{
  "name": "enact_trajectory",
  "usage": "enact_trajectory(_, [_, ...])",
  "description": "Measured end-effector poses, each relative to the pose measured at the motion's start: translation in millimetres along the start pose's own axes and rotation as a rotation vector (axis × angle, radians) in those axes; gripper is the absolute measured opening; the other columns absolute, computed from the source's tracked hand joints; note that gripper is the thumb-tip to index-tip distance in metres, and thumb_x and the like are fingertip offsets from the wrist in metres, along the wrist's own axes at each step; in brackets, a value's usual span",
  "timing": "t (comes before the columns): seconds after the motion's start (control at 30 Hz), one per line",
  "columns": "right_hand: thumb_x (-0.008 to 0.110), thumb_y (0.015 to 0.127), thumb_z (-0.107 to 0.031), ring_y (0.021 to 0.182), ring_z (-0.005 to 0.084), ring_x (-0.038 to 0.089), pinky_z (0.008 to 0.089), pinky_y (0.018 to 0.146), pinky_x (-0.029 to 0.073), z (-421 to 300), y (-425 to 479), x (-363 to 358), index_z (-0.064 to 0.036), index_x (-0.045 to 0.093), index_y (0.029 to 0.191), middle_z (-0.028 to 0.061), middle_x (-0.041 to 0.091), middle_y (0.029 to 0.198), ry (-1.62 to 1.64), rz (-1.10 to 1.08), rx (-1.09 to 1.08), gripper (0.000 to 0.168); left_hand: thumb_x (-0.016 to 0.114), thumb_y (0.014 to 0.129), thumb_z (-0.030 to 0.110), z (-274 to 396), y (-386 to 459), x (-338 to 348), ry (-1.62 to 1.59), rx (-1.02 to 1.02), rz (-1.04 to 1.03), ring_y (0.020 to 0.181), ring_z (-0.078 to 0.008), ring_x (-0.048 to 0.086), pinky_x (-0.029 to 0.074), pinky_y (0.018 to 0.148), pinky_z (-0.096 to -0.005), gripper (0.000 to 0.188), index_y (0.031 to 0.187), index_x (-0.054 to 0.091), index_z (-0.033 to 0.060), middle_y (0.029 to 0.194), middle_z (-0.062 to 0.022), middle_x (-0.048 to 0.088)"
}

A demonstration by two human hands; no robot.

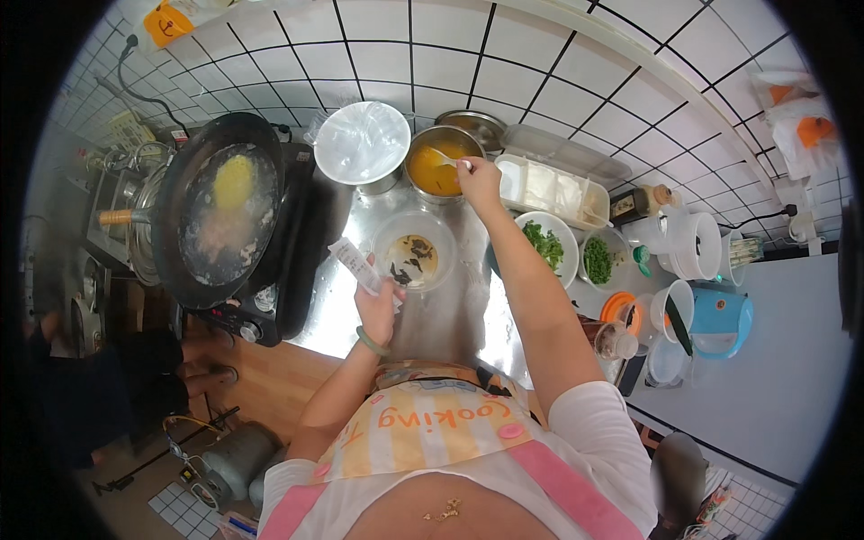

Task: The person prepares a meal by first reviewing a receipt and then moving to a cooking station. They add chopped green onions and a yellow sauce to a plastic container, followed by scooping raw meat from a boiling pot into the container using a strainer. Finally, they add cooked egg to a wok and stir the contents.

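My left hand point(376, 309) grips a white printed paper slip point(356, 264) near the table's front. Just beyond it stands a clear plastic bowl point(445, 263) with brownish liquid and dark flakes at the bottom. In my right hand point(480, 183) is the handle of a white spoon point(444, 158), its head over a steel pot of yellow-orange liquid point(432, 177). Left of that pot, a white container point(361, 143) has clear plastic bags in its mouth. To the far left, a black wok point(268, 135) sits on an induction cooker point(297, 223), holding cloudy liquid, a yellow piece and pinkish bits.
Right of my right arm are a lidded condiment box point(540, 185), a bowl of leafy greens point(543, 244), chopped green herbs point(598, 260), a dark sauce bottle point(634, 204) and a blue container point(729, 324). A gas cylinder point(239, 459) stands on the floor lower left, near another person's legs point(209, 378).
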State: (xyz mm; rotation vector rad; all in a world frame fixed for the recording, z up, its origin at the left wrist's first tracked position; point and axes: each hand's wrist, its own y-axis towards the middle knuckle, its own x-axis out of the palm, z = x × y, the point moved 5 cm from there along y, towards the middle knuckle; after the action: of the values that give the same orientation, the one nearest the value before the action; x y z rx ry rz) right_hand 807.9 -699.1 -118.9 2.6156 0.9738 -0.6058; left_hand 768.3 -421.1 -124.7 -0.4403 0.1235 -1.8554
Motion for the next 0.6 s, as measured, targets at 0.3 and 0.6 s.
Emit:
enact_trajectory(0.3, [0.054, 0.079, -0.014, 0.047, 0.0125, 0.057, 0.0245, 0.045, 0.044, 13.3, -13.4, -13.1, 0.004, 0.061, 0.081, 0.0089, 0.059, 0.059, 0.350, 0.147, 0.159, 0.019, 0.044, 0.079, -0.001, 1.5, 4.6, -1.0, 0.013, -0.002, 0.014, 0.055, -0.0112, 0.051, 0.043, 0.053, -0.0227, 0.054, 0.127, 0.021, -0.0071, 0.067, -0.0057, 0.051])
enact_trajectory(0.6, [0.054, 0.079, -0.014, 0.049, 0.0115, 0.057, 0.0235, 0.046, 0.044, 12.4, -27.7, -11.9, 0.003, 0.061, 0.085, 0.0087, 0.059, 0.061, 0.295, 0.024, 0.181, 0.019, 0.044, 0.080, 0.001, -3.6, 4.2, -5.6, 0.006, 0.009, 0.056, 0.054, -0.0115, 0.051, 0.044, 0.052, -0.0233, 0.051, 0.127, 0.025, -0.0056, 0.068, -0.0055, 0.051])
